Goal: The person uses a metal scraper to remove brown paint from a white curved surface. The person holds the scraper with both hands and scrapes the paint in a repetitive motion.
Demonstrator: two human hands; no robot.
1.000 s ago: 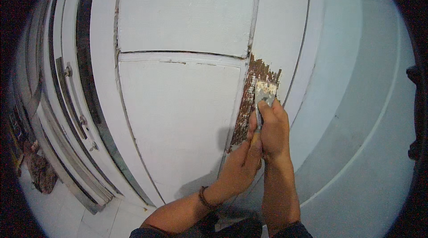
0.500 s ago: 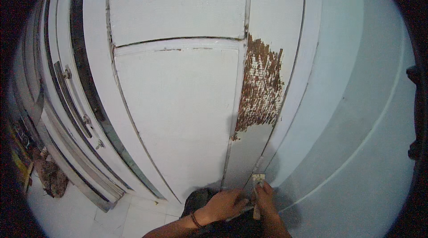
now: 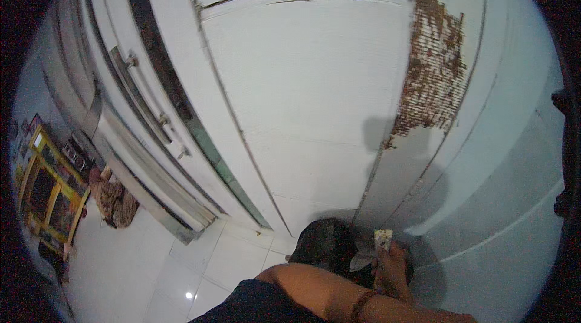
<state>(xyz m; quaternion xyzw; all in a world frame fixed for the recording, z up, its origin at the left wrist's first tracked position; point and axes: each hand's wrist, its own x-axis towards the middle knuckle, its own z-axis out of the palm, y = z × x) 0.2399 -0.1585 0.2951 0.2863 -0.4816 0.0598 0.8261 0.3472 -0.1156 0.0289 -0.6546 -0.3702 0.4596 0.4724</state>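
Observation:
My right hand point(image 3: 396, 262), low and right of centre, is closed around a scraper point(image 3: 383, 239) with a pale, paint-flecked blade pointing up. My left forearm, with a dark bracelet at the wrist, crosses below it. My left hand point(image 3: 433, 316) lies at the lower edge, its fingers not showing. Ahead is a white panelled door point(image 3: 308, 93). On its right upright is a rough stripped patch point(image 3: 433, 72), brown with white flecks, above and apart from the scraper.
A long metal handle point(image 3: 142, 96) runs down a white-framed door at left. Behind it stand a yellow-framed cabinet point(image 3: 54, 187) and a brown bundle point(image 3: 115, 202) on the white tiled floor point(image 3: 139, 262). A grey-white wall point(image 3: 520, 159) curves at right. Dark cloth point(image 3: 324, 244) bulges beside my hands.
The view has swung left and down, so the door and patch sit further right and higher. My left hand has moved from beside the scraper across to the right. The scraper stays in my right hand.

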